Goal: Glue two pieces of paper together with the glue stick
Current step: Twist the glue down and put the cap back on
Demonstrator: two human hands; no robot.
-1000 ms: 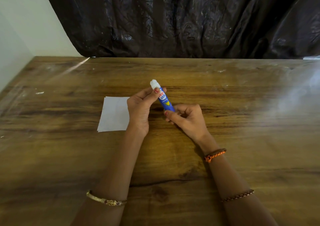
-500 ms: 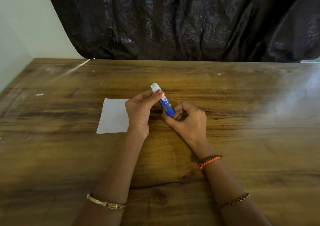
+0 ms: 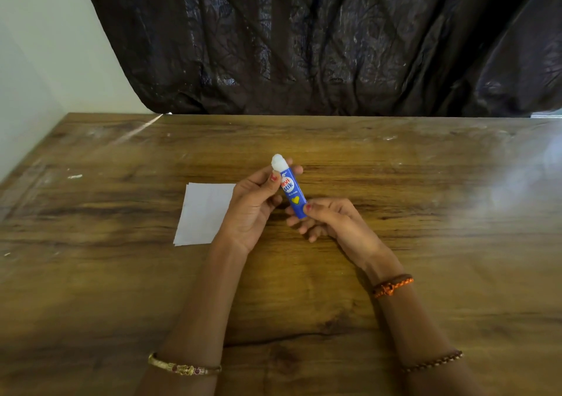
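A blue glue stick [image 3: 291,191] with a white cap stands tilted above the wooden table [image 3: 425,213], cap end up and away from me. My left hand [image 3: 254,210] pinches its upper part just below the cap between thumb and fingers. My right hand [image 3: 328,220] grips its bottom end with thumb and fingertips. White paper [image 3: 203,213] lies flat on the table left of my left hand; a second edge shows at its lower corner, so two sheets seem stacked. My left hand hides the paper's right side.
A dark crinkled curtain [image 3: 319,46] hangs along the table's far edge. A pale wall [image 3: 39,70] borders the table's left side. Small white scraps [image 3: 74,176] lie at the far left of the tabletop.
The glue stick has turned a little more upright and its label faces me more fully. My right fingers have shifted at its base. The paper has not moved.
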